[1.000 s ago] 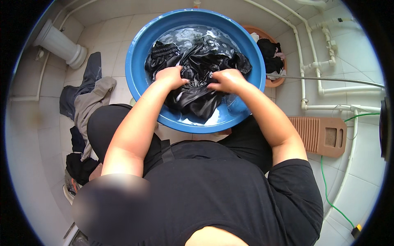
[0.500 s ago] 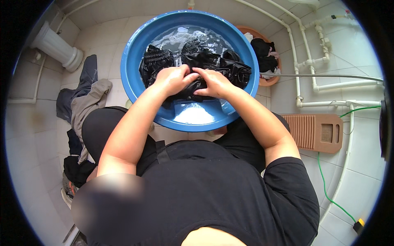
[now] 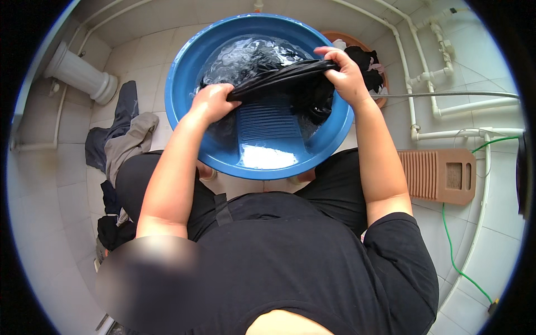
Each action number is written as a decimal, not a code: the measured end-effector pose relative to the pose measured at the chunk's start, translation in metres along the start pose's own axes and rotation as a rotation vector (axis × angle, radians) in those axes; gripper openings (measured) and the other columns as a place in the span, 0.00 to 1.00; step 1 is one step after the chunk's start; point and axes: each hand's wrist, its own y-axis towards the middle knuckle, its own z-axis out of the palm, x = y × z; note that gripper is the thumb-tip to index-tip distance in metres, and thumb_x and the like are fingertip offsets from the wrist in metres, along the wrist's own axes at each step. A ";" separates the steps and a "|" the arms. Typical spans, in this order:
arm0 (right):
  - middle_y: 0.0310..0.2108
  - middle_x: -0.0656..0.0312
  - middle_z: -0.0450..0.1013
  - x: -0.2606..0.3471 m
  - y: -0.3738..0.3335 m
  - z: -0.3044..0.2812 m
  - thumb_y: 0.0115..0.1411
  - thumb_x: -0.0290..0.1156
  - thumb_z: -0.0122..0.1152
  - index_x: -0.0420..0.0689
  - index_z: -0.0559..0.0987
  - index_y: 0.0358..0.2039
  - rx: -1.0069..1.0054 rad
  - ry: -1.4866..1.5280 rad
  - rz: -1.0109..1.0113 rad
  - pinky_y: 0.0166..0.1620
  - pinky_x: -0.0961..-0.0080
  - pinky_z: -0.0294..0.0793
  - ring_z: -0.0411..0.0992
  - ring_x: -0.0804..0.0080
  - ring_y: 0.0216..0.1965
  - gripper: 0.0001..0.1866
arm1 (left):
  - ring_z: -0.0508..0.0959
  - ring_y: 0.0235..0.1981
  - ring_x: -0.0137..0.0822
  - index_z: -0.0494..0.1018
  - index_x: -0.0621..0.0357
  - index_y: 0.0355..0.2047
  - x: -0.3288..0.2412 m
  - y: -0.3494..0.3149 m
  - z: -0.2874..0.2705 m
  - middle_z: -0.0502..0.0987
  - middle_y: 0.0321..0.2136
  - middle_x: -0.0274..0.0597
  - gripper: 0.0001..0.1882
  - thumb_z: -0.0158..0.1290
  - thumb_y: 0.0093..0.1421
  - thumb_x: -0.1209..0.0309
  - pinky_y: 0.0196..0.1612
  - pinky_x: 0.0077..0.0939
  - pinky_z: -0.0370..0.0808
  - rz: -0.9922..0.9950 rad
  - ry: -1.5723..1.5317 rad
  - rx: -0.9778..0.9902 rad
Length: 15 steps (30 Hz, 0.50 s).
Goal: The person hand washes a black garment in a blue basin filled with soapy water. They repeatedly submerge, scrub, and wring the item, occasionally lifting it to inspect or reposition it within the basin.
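Black cloth (image 3: 281,79) stretches between the left hand (image 3: 213,103) and right hand (image 3: 348,76).

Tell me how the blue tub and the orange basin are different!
The blue tub looks bigger than the orange basin. The tub has water and black cloth in it; the basin has mostly dark clothes. The tub shows nearly whole, but the basin is partly hidden behind it. Both have curved rims.
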 end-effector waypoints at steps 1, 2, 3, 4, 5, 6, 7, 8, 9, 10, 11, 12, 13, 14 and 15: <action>0.36 0.55 0.70 0.002 -0.001 -0.002 0.43 0.21 0.54 0.40 0.71 0.36 0.080 -0.134 0.118 0.44 0.77 0.66 0.68 0.66 0.39 0.15 | 0.75 0.33 0.47 0.73 0.60 0.28 -0.002 0.001 -0.009 0.75 0.29 0.47 0.13 0.58 0.46 0.64 0.36 0.35 0.70 -0.013 -0.077 0.020; 0.38 0.55 0.69 0.008 -0.002 -0.003 0.44 0.23 0.55 0.40 0.69 0.38 0.160 -0.268 0.237 0.44 0.77 0.66 0.68 0.67 0.39 0.17 | 0.75 0.30 0.44 0.72 0.62 0.27 -0.003 0.000 -0.016 0.74 0.25 0.47 0.13 0.58 0.46 0.65 0.35 0.31 0.70 0.046 -0.203 -0.058; 0.39 0.55 0.69 0.015 -0.003 -0.004 0.46 0.24 0.55 0.39 0.68 0.41 0.239 -0.398 0.356 0.44 0.77 0.66 0.68 0.68 0.39 0.19 | 0.75 0.28 0.37 0.73 0.63 0.28 -0.003 0.001 -0.023 0.75 0.24 0.42 0.11 0.59 0.45 0.70 0.34 0.26 0.70 0.126 -0.414 -0.078; 0.40 0.54 0.69 0.025 -0.005 -0.004 0.45 0.29 0.60 0.38 0.66 0.45 0.332 -0.453 0.338 0.43 0.77 0.67 0.67 0.68 0.38 0.25 | 0.75 0.28 0.34 0.74 0.62 0.28 -0.007 0.000 -0.028 0.75 0.24 0.39 0.10 0.59 0.45 0.73 0.35 0.23 0.69 0.109 -0.716 -0.079; 0.36 0.57 0.70 0.004 -0.012 -0.001 0.45 0.33 0.63 0.38 0.69 0.43 0.343 -0.477 0.140 0.39 0.78 0.67 0.67 0.73 0.34 0.25 | 0.75 0.28 0.30 0.74 0.61 0.28 -0.013 -0.002 -0.031 0.75 0.25 0.36 0.09 0.59 0.44 0.75 0.36 0.21 0.69 0.088 -1.019 -0.077; 0.34 0.60 0.71 0.015 -0.005 0.002 0.45 0.34 0.63 0.38 0.71 0.41 0.518 -0.368 0.313 0.38 0.79 0.67 0.67 0.75 0.34 0.23 | 0.75 0.31 0.30 0.75 0.58 0.28 -0.012 -0.006 -0.028 0.75 0.29 0.35 0.08 0.58 0.45 0.79 0.41 0.21 0.70 0.082 -1.355 -0.150; 0.32 0.63 0.71 0.028 0.002 0.007 0.45 0.35 0.64 0.39 0.73 0.38 0.684 -0.257 0.491 0.37 0.80 0.66 0.67 0.78 0.33 0.20 | 0.74 0.39 0.34 0.75 0.56 0.30 -0.017 -0.007 -0.026 0.75 0.36 0.42 0.08 0.57 0.46 0.77 0.48 0.27 0.69 0.144 -1.653 -0.153; 0.28 0.67 0.70 0.028 0.001 0.015 0.47 0.35 0.63 0.40 0.76 0.33 0.540 0.009 0.510 0.37 0.83 0.65 0.66 0.81 0.33 0.15 | 0.72 0.44 0.37 0.75 0.55 0.32 -0.026 -0.008 -0.024 0.73 0.41 0.44 0.09 0.57 0.47 0.76 0.50 0.31 0.67 0.188 -1.872 -0.098; 0.30 0.67 0.69 0.018 -0.001 0.019 0.48 0.31 0.61 0.41 0.75 0.37 0.405 0.043 0.453 0.39 0.83 0.65 0.66 0.80 0.33 0.15 | 0.70 0.48 0.39 0.75 0.54 0.34 -0.036 -0.004 -0.023 0.72 0.45 0.47 0.10 0.56 0.48 0.74 0.53 0.34 0.65 0.237 -2.098 -0.024; 0.31 0.66 0.69 0.017 -0.002 0.031 0.48 0.29 0.59 0.41 0.73 0.39 0.228 0.176 0.419 0.40 0.82 0.65 0.66 0.80 0.34 0.16 | 0.67 0.52 0.42 0.73 0.54 0.39 -0.036 0.000 -0.015 0.69 0.49 0.47 0.14 0.55 0.51 0.67 0.56 0.37 0.61 0.095 -2.220 0.067; 0.32 0.66 0.69 0.021 -0.003 0.044 0.48 0.27 0.58 0.41 0.72 0.40 0.049 0.307 0.381 0.42 0.81 0.66 0.66 0.79 0.35 0.17 | 0.67 0.51 0.43 0.71 0.55 0.41 -0.039 0.001 -0.008 0.69 0.49 0.45 0.15 0.49 0.56 0.62 0.57 0.39 0.60 -0.023 -2.187 0.108; 0.36 0.63 0.69 0.026 -0.003 0.055 0.46 0.25 0.54 0.41 0.69 0.43 0.026 0.264 0.307 0.45 0.79 0.66 0.66 0.77 0.37 0.20 | 0.66 0.52 0.43 0.68 0.56 0.47 -0.042 0.005 0.006 0.68 0.50 0.45 0.20 0.48 0.57 0.60 0.57 0.39 0.59 -0.128 -2.198 0.048; 0.36 0.61 0.69 0.031 -0.006 0.071 0.43 0.23 0.53 0.41 0.69 0.42 -0.046 0.119 0.209 0.46 0.77 0.66 0.67 0.73 0.39 0.21 | 0.65 0.53 0.43 0.64 0.56 0.52 -0.046 0.009 0.021 0.67 0.51 0.45 0.24 0.46 0.58 0.58 0.58 0.39 0.58 -0.235 -2.204 -0.010; 0.36 0.59 0.69 0.038 -0.011 0.088 0.39 0.20 0.52 0.42 0.70 0.41 -0.060 0.029 -0.029 0.46 0.74 0.67 0.68 0.68 0.40 0.23 | 0.67 0.52 0.42 0.64 0.56 0.52 -0.051 0.013 0.034 0.69 0.48 0.46 0.24 0.44 0.58 0.57 0.57 0.37 0.60 -0.390 -2.133 -0.113; 0.36 0.56 0.69 0.057 -0.017 0.104 0.37 0.19 0.52 0.42 0.71 0.38 -0.017 -0.001 -0.148 0.46 0.72 0.68 0.69 0.63 0.40 0.22 | 0.68 0.50 0.42 0.64 0.55 0.51 -0.052 0.015 0.044 0.71 0.45 0.46 0.24 0.43 0.59 0.56 0.56 0.36 0.61 -0.541 -2.054 -0.220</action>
